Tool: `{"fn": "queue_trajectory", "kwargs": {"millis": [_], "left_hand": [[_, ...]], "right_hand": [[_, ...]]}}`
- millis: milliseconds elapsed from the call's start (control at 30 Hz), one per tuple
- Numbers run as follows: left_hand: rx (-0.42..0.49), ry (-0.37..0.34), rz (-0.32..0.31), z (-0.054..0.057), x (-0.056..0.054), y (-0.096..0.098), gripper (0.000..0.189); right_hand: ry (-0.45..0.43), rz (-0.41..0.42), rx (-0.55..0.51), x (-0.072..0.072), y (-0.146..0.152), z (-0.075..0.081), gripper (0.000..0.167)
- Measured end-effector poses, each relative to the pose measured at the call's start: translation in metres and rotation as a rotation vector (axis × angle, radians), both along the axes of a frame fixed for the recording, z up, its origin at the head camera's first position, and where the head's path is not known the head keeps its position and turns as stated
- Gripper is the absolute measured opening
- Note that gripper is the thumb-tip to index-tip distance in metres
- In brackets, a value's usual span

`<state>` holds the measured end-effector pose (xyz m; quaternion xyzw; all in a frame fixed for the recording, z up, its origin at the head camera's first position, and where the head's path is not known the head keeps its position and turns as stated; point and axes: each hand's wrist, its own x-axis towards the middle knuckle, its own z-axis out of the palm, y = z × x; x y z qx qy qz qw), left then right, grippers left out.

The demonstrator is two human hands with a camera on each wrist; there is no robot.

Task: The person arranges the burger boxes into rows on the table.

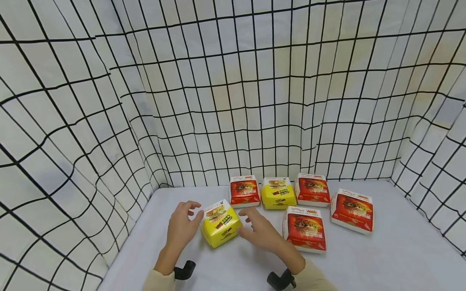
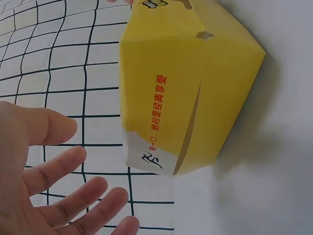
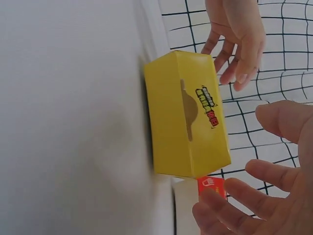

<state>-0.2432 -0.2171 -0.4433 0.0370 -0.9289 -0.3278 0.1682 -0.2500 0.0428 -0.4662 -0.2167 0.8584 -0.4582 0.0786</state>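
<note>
A yellow burger box (image 1: pixel 221 224), closed, sits on the white table between my two hands, turned at an angle. On its left, my left hand (image 1: pixel 181 226) is held with fingers spread and relaxed; the left wrist view shows a gap between those fingers and the yellow box (image 2: pixel 161 93). To the right of the box is my right hand (image 1: pixel 263 231), its fingers loosely bent and holding nothing. In the right wrist view the box (image 3: pixel 186 117) stands apart from the right fingers, with the left hand (image 3: pixel 239 39) at its far side.
Behind stand a red burger box (image 1: pixel 245 192), a second yellow box (image 1: pixel 279 194) and another red box (image 1: pixel 312 190). Two more red boxes, a near one (image 1: pixel 305 230) and a far-right one (image 1: pixel 352 211), lie right. Black netting (image 1: pixel 233 121) over white cloth surrounds the table (image 1: pixel 393 250).
</note>
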Motion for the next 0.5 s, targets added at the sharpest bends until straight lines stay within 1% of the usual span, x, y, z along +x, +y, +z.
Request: {"fn": "queue_trajectory", "kwargs": {"millis": [100, 300, 500], "left_hand": [[-0.003, -0.030, -0.017, -0.002, -0.002, -0.003, 0.029], [0.006, -0.086, -0.073, -0.006, -0.004, -0.010, 0.035], [0.017, -0.157, -0.106, -0.012, -0.005, -0.016, 0.038]], "right_hand": [[-0.039, 0.004, -0.003, 0.001, -0.004, -0.007, 0.061], [-0.038, 0.031, -0.023, 0.004, -0.007, -0.014, 0.067], [-0.055, 0.044, -0.029, 0.004, -0.009, -0.021, 0.069]]}}
